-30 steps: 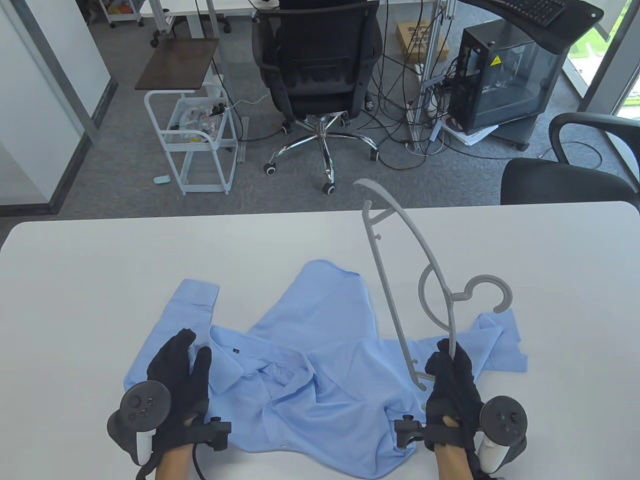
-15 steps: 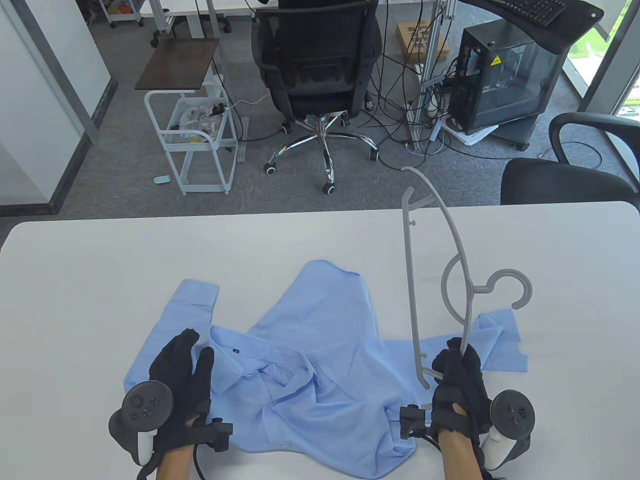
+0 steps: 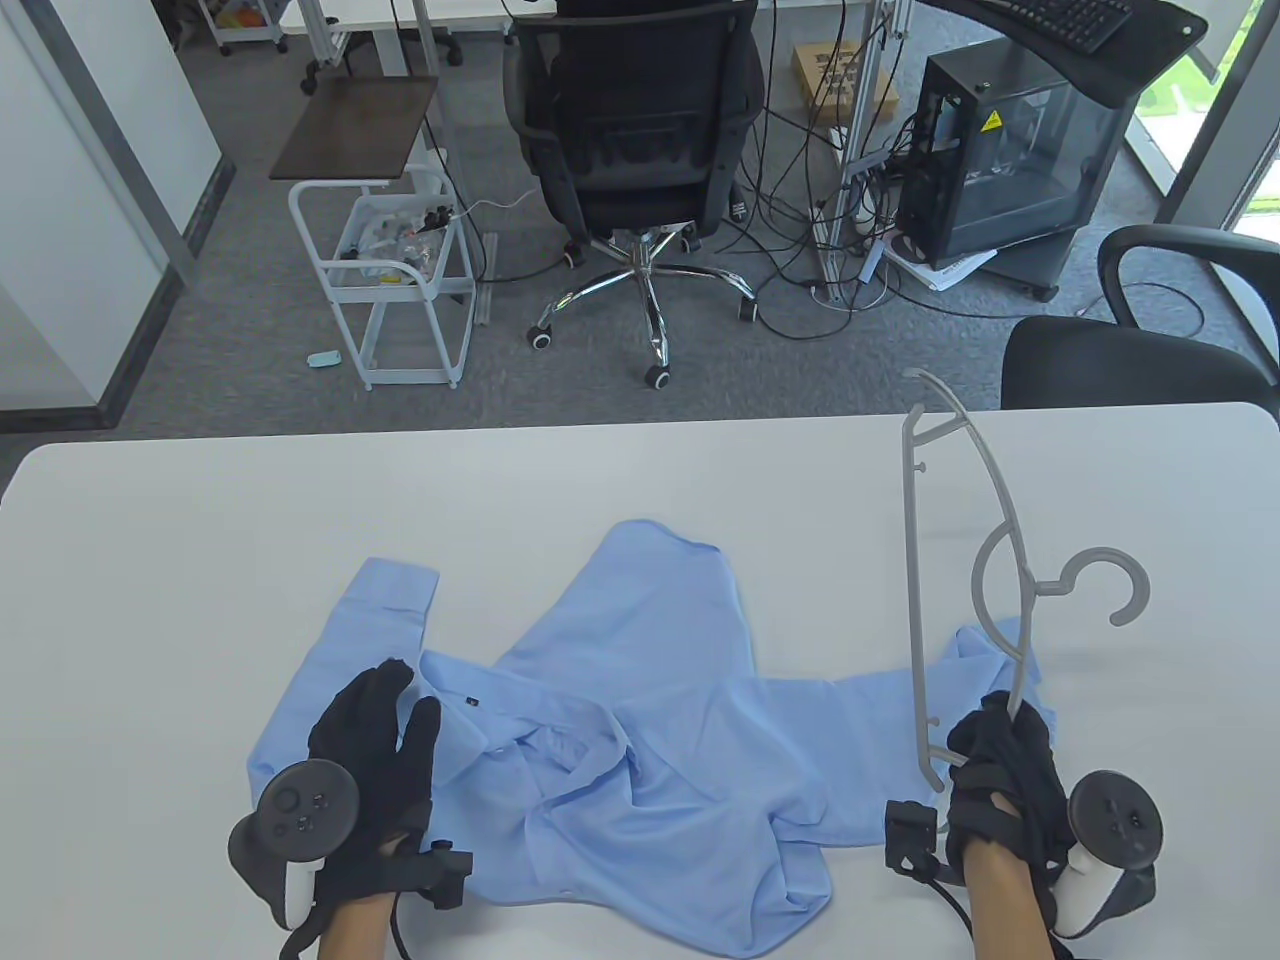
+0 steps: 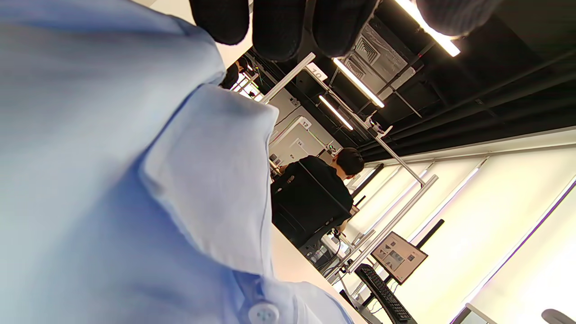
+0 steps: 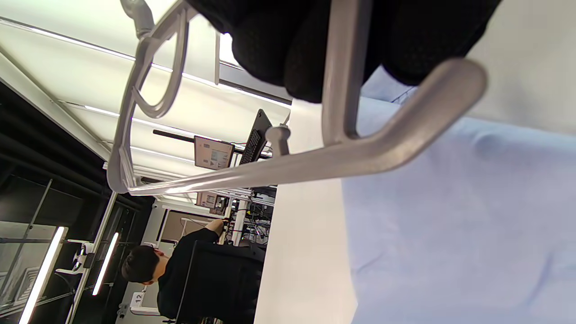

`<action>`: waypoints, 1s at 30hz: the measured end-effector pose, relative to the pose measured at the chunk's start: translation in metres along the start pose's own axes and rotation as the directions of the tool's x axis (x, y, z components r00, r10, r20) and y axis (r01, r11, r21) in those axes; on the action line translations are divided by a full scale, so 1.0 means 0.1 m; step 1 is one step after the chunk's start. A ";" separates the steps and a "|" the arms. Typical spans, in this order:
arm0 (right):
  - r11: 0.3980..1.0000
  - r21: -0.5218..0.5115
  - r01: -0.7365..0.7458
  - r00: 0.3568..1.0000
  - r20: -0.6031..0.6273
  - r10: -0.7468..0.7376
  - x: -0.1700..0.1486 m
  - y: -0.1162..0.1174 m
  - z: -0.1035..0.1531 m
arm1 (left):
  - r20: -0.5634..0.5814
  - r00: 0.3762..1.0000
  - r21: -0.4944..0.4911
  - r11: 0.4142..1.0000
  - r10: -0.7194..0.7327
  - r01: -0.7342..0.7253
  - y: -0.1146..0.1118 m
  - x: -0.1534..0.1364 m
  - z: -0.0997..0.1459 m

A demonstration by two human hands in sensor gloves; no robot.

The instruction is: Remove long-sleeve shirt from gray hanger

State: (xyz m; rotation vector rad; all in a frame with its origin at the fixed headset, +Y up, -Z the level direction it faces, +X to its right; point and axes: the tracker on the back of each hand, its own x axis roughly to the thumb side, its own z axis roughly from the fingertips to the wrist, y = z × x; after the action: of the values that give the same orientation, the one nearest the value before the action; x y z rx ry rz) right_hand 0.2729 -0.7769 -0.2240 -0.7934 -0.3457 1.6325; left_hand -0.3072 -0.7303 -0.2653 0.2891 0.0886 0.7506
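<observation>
Our right hand (image 3: pixel 1000 780) gripped the gray hanger (image 3: pixel 975 575) by one shoulder end, the gloved fingers (image 5: pixel 288 49) wrapped around the bar near its corner. We held it stood up on end, free of the shirt, so that its other shoulder tip pointed toward the table's far edge and its hook (image 3: pixel 1115 585) stuck out to the right. In the right wrist view the hanger (image 5: pixel 315 162) crossed in front of the glove, with blue cloth and bare white tabletop below it. The hand itself sat above the right sleeve's end, at the shirt's right edge.

Our left hand (image 3: pixel 375 750) lay flat on the long-sleeve shirt (image 3: pixel 640 720), fingers stretched out and close together, pressing the cloth just left of the collar (image 4: pixel 211 180). The left wrist view showed the fingertips (image 4: pixel 279 27) above the collar flap and a white button (image 4: pixel 263 312) at the bottom edge.

The shirt lay rumpled and spread on the white table (image 3: pixel 200 540), front side up, one cuffed sleeve folded toward the upper left and the other reaching right beneath the hanger. Beyond the table stood a black office chair (image 3: pixel 630 130), a white wire cart (image 3: pixel 390 290) and a computer case (image 3: pixel 1010 150) among loose cables.
</observation>
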 end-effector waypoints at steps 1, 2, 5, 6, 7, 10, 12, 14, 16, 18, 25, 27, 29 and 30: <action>1.000 -0.011 -0.010 1.000 -0.015 0.010 -0.01 -0.05 -0.04 | 0.000 1.000 -0.002 1.000 0.000 0.000 0.00 0.00 0.00; 0.999 -0.022 -0.028 0.999 -0.022 0.028 -0.01 -0.08 -0.05 | 0.000 1.000 -0.003 1.000 -0.001 0.001 0.00 0.00 0.00; 0.985 -0.063 -0.160 0.987 -0.025 0.159 0.01 -0.22 -0.13 | 0.002 1.000 -0.011 1.000 -0.012 0.012 -0.03 0.02 -0.01; 0.978 -0.066 -0.198 0.980 -0.030 0.197 0.01 -0.28 -0.17 | 0.001 1.000 -0.016 1.000 -0.015 0.015 -0.04 0.02 -0.01; 0.974 -0.066 -0.217 0.976 -0.041 0.215 0.00 -0.34 -0.20 | -0.001 1.000 -0.017 1.000 -0.012 0.012 -0.04 0.01 -0.01; 0.976 -0.081 -0.201 0.977 -0.083 0.195 -0.06 -0.48 -0.26 | -0.010 1.000 -0.036 0.999 -0.013 0.013 -0.05 0.00 -0.02; 0.980 -0.086 -0.177 0.978 -0.127 0.166 -0.14 -0.57 -0.30 | -0.009 1.000 -0.036 0.999 -0.013 0.013 -0.06 0.01 -0.01; 0.981 -0.091 -0.170 0.976 -0.156 0.154 -0.21 -0.63 -0.33 | -0.005 1.000 -0.042 0.999 -0.021 0.021 -0.07 0.02 -0.02; 0.981 -0.088 -0.173 0.971 -0.183 0.155 -0.29 -0.68 -0.36 | -0.005 1.000 -0.049 0.998 -0.028 0.028 -0.08 0.02 -0.02; 0.982 -0.085 -0.170 0.969 -0.194 0.151 -0.37 -0.71 -0.38 | -0.009 1.000 -0.057 0.998 -0.027 0.027 -0.09 0.01 -0.02; 0.981 -0.085 -0.172 0.968 -0.200 0.153 -0.46 -0.70 -0.39 | -0.024 1.000 -0.063 0.998 -0.020 0.018 -0.10 -0.01 -0.03; 0.979 -0.077 -0.188 0.966 -0.196 0.170 -0.46 -0.69 -0.40 | -0.019 1.000 -0.066 0.998 -0.021 0.020 -0.10 0.00 -0.03; 0.977 -0.075 -0.198 0.963 -0.202 0.180 -0.45 -0.69 -0.41 | -0.010 1.000 -0.073 0.997 -0.022 0.021 -0.11 0.00 -0.03; 0.976 -0.076 -0.206 0.961 -0.205 0.187 -0.45 -0.69 -0.41 | -0.014 1.000 -0.070 0.997 -0.027 0.026 -0.11 0.00 -0.03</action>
State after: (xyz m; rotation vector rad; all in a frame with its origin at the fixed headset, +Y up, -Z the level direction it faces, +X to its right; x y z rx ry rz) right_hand 0.3532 -0.8126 -0.1970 -1.0823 -0.2109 1.7138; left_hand -0.3005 -0.7369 -0.2714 0.2151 0.0796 0.7279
